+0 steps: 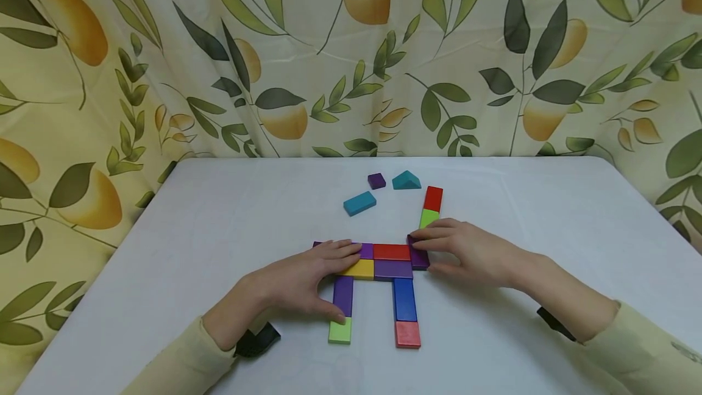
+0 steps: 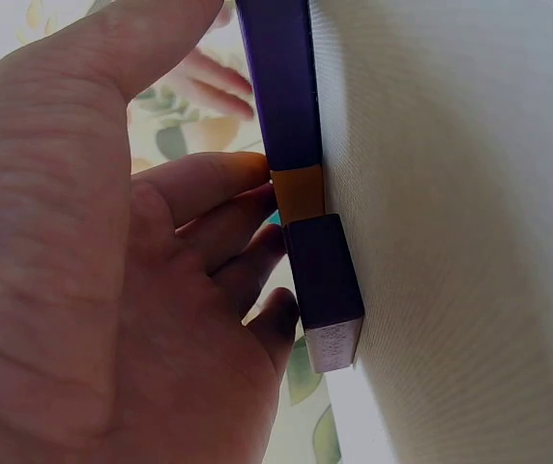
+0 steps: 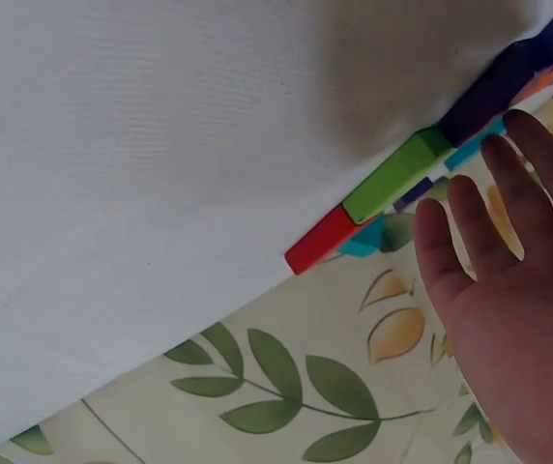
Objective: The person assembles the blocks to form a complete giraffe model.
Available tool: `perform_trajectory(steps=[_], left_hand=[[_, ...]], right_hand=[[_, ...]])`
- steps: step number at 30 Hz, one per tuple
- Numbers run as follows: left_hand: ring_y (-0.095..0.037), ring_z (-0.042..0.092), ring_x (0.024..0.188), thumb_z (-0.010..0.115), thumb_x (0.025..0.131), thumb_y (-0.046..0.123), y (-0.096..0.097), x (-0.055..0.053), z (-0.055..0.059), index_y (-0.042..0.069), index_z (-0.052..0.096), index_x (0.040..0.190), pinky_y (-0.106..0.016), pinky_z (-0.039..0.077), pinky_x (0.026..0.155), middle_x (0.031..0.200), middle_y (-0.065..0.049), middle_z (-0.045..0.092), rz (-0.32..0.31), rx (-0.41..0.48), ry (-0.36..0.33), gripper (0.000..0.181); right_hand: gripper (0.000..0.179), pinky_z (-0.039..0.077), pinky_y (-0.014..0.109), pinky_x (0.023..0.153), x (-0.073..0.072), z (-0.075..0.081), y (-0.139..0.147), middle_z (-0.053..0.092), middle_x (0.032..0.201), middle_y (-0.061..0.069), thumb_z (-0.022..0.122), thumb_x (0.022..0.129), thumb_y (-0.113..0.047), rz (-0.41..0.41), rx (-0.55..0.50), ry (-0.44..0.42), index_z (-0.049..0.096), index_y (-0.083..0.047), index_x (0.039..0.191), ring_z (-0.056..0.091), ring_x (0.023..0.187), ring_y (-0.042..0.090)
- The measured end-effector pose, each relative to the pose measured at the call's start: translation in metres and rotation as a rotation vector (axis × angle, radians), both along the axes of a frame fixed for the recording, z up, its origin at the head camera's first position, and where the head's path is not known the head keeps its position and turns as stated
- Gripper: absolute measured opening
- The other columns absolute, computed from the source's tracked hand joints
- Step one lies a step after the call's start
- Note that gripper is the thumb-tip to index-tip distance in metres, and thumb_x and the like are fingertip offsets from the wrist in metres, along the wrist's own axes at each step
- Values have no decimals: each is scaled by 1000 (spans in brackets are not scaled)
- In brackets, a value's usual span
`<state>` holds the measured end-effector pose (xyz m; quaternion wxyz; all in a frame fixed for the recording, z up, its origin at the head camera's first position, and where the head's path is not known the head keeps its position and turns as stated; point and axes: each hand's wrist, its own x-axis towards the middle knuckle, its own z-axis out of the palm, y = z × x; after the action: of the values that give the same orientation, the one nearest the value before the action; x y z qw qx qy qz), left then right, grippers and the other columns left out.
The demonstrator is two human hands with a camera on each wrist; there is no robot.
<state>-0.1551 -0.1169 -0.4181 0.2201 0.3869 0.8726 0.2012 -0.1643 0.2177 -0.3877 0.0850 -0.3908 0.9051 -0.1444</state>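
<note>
Flat coloured blocks lie joined on the white table like a four-sided body with two legs and a neck. My left hand (image 1: 307, 276) rests over its left end, fingers stretched across the upper row beside a yellow block (image 1: 359, 270). Its thumb reaches the leg, where a purple block (image 1: 343, 296) meets a light green block (image 1: 340, 331). On the right, my right hand (image 1: 471, 253) touches a dark purple block (image 1: 419, 260) with extended fingertips. Above that block run a green block (image 3: 397, 176) and a red block (image 1: 433, 199). A red block (image 1: 392, 252) and a purple block (image 1: 393, 269) sit between the hands.
The right leg has a blue block (image 1: 405, 299) and a pinkish-red block (image 1: 407, 334). Behind the figure lie a teal rectangular block (image 1: 359, 203), a small dark purple block (image 1: 376, 181) and a teal triangular block (image 1: 406, 180). A patterned curtain (image 1: 351, 72) hangs at the table's back edge.
</note>
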Motion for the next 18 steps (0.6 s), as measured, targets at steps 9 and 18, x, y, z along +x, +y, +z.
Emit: perform_trajectory(steps=[9, 18], left_hand=[[-14, 6, 153, 77, 82, 58, 0, 0, 0, 24, 28, 161, -47, 20, 120, 166, 14, 14, -1, -1, -1, 99], [-13, 7, 153, 79, 82, 55, -1, 0, 1, 25, 28, 161, -46, 22, 119, 166, 14, 15, 0, -1, 0, 99]], right_hand=[[56, 51, 50, 98, 11, -5, 4, 58, 142, 5, 77, 91, -28, -36, 63, 50, 60, -14, 143, 49, 131, 35], [68, 53, 51, 95, 25, -9, 0, 54, 145, 9, 82, 85, -35, -52, 121, 112, 57, -12, 145, 48, 131, 37]])
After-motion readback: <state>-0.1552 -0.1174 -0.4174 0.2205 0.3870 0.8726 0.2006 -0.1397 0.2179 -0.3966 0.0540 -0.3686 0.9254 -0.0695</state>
